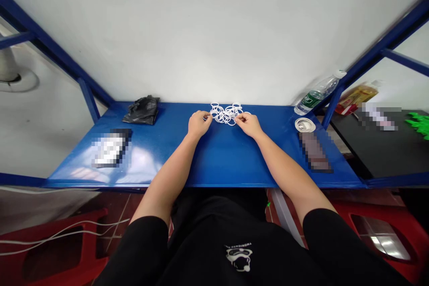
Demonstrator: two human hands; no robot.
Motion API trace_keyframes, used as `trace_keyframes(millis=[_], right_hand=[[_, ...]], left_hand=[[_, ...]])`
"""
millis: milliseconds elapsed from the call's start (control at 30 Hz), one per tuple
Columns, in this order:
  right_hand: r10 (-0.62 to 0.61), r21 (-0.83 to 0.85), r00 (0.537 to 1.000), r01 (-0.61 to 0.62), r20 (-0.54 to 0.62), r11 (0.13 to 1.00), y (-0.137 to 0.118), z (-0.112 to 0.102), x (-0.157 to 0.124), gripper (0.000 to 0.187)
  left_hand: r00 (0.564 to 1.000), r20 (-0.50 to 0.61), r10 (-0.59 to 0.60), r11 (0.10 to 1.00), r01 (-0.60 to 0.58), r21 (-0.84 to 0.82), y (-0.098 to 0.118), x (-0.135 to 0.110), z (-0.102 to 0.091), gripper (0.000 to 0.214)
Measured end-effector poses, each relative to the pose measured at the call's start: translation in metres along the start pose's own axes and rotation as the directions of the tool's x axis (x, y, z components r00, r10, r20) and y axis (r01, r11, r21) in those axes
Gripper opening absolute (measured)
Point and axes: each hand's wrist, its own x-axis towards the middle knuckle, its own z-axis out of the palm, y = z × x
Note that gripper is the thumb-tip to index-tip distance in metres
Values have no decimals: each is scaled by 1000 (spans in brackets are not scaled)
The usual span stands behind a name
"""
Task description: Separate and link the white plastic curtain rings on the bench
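Observation:
A loose pile of several small white rings (226, 113) lies near the back edge of the blue table (214, 161). My left hand (199, 124) rests at the left side of the pile, fingers curled, pinching a ring at its fingertips. At the pile's right side my right hand (249, 123) is also closed, its fingertips pinching a ring. Both forearms stretch out over the middle of the table.
A crumpled black bag (142, 109) lies at the back left. A plastic water bottle (317, 93) leans at the back right, with a round white lid or roll (304, 124) in front of it. Blue frame struts (89, 98) rise on both sides. Red stools (378, 237) stand below.

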Motion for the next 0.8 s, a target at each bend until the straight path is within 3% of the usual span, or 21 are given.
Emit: trace_keyframes(millis=[233, 500, 800], right_hand=[[-26, -226, 999, 32, 28, 974, -5, -2, 0, 12], [-17, -336, 993, -23, -116, 942, -4, -8, 2, 26], [84, -398, 996, -90, -32, 913, 1, -7, 3, 19]], left_hand=[[995, 37, -98, 991, 94, 97, -6, 1, 2, 24], [992, 68, -103, 989, 94, 117, -5, 0, 0, 21], [989, 80, -121, 989, 113, 97, -3, 0, -1, 22]])
